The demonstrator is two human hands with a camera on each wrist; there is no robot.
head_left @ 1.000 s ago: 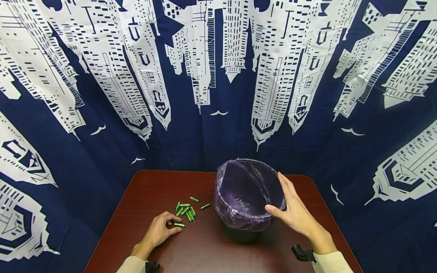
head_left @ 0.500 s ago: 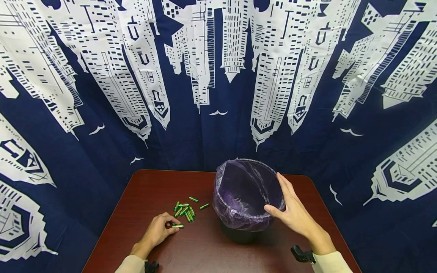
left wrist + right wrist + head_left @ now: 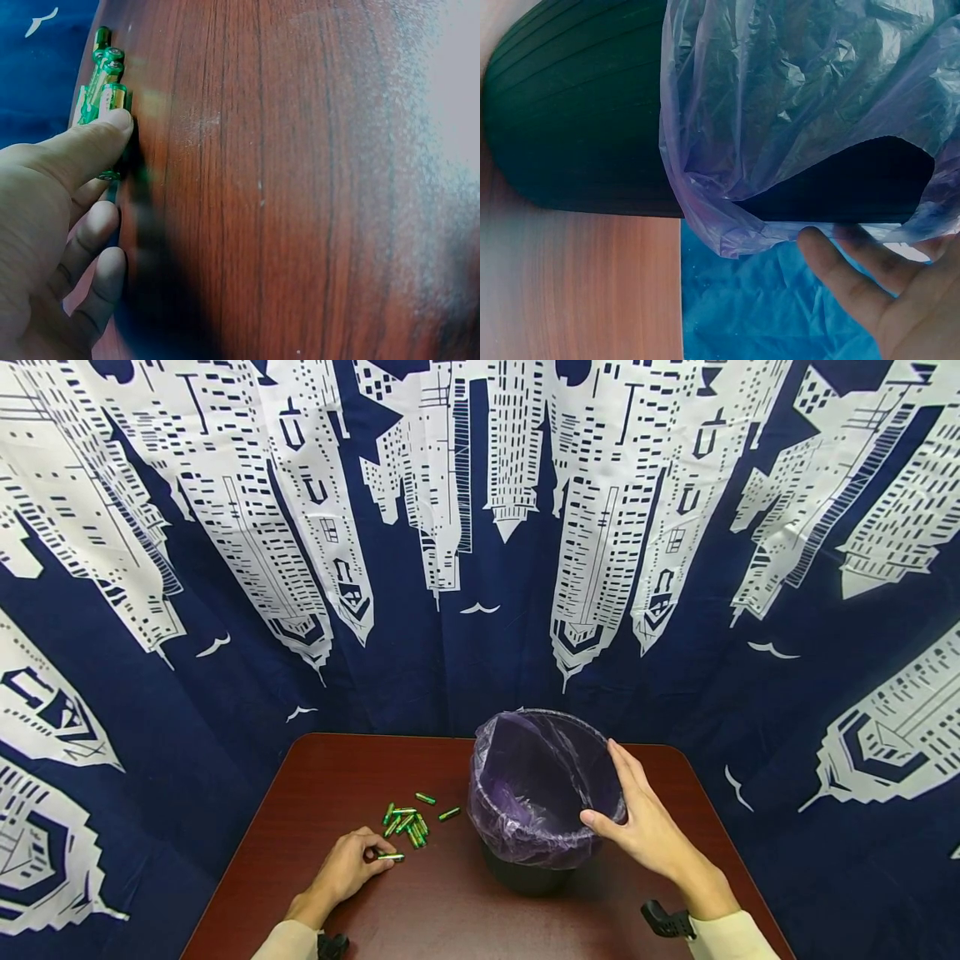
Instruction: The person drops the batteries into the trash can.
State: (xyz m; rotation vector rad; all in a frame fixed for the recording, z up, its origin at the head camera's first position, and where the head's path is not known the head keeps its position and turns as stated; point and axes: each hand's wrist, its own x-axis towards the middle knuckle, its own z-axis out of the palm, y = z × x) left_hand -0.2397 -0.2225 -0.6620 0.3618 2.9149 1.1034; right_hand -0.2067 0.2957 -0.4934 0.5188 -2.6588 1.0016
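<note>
Between thumb and fingertips my left hand (image 3: pixel 348 862) pinches a small green-and-gold battery (image 3: pixel 391 857), low over the table. In the left wrist view the thumb lies across this battery (image 3: pixel 113 97). Just beyond it, a loose pile of similar batteries (image 3: pixel 405 820) lies on the table. My right hand (image 3: pixel 652 822) holds the right side of the rim of a dark trash can (image 3: pixel 528 878), thumb over the rim and fingers along the outside. A thin purple bag (image 3: pixel 498 835) lines the can and folds over its rim.
The reddish-brown wooden table (image 3: pixel 442 918) carries everything. Behind it hangs a navy curtain (image 3: pixel 420 668) printed with white buildings. Two batteries lie a little apart from the pile, one of them a stray battery (image 3: pixel 449 814) towards the can.
My left thumb and fingers have closed on the nearest battery, which has shifted very slightly. My right hand and the trash can have stayed in place.
</note>
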